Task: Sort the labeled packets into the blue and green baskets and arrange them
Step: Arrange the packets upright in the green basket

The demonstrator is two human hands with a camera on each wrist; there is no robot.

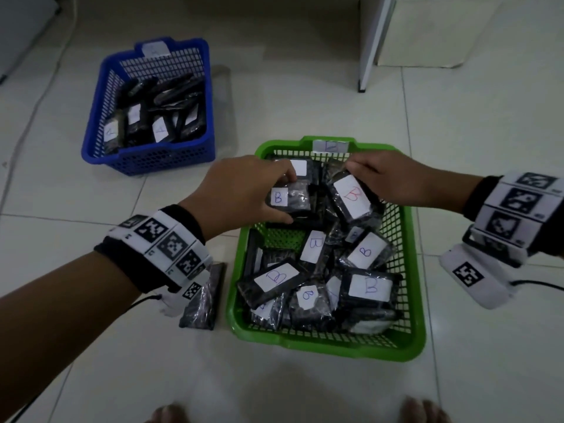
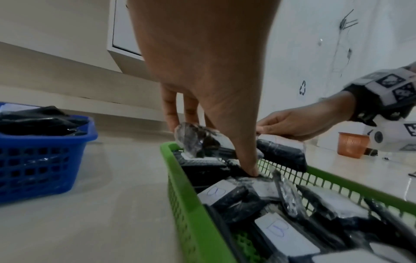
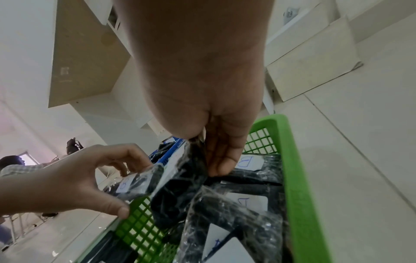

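The green basket (image 1: pixel 418 300) in front of me holds several black packets with white "B" labels. My left hand (image 1: pixel 244 190) grips one such packet (image 1: pixel 290 198) at the basket's far left, fingers over its top edge and thumb below. My right hand (image 1: pixel 393 181) pinches the top end of a tilted packet with a red "B" label (image 1: pixel 351 198) at the far middle. In the left wrist view the left fingers (image 2: pixel 171 113) hold their packet (image 2: pixel 198 140) above the green rim (image 2: pixel 175 178). The right wrist view shows the right fingers (image 3: pixel 223 156) on their packet (image 3: pixel 193 170).
The blue basket (image 1: pixel 146 160), tagged at its back rim, sits on the tiled floor at the far left with several packets standing inside. One loose black packet (image 1: pixel 204 297) lies on the floor left of the green basket. White furniture (image 1: pixel 375 41) stands at the back.
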